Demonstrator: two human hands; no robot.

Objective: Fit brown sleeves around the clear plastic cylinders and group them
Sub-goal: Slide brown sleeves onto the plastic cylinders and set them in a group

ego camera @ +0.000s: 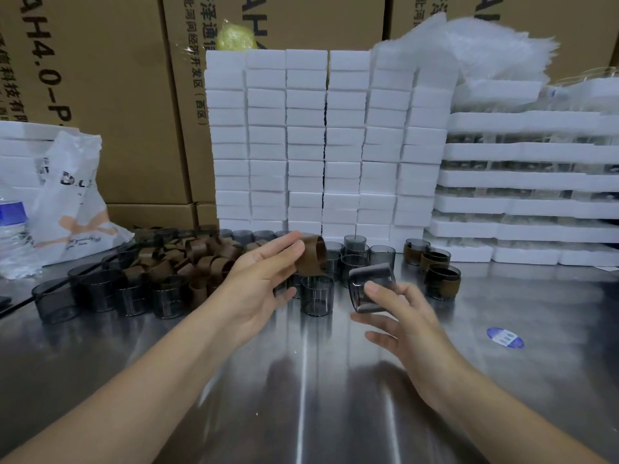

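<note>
Stacked brown cardboard cartons [127, 95] printed with black lettering fill the background of a packing room. In front of them stands a wall of white foam blocks [301, 139], with layered white foam trays [522, 182] to its right. A reflective steel surface [301, 380] runs below, carrying a crumpled white plastic bag [73, 195] and a water bottle [13, 229] at far left.

A loose pile of brown sleeves [194, 256] lies left of centre, ringed by bare smoky-clear cylinders [100, 293] standing upright. At right, near the trays, 3 sleeved cylinders [438, 262] stand grouped together.

The person's left hand [258, 286] is raised above the surface, its fingers [294, 246] and thumb gripping 1 brown sleeve [311, 256] held open like a ring. Just beside it, the right hand [402, 323] grips a tilted clear cylinder [368, 286], thumb on top and fingers beneath. Sleeve and cylinder are close but apart. Another bare cylinder [316, 296] stands on the surface below them. A blue oval sticker [505, 337] lies at right.
</note>
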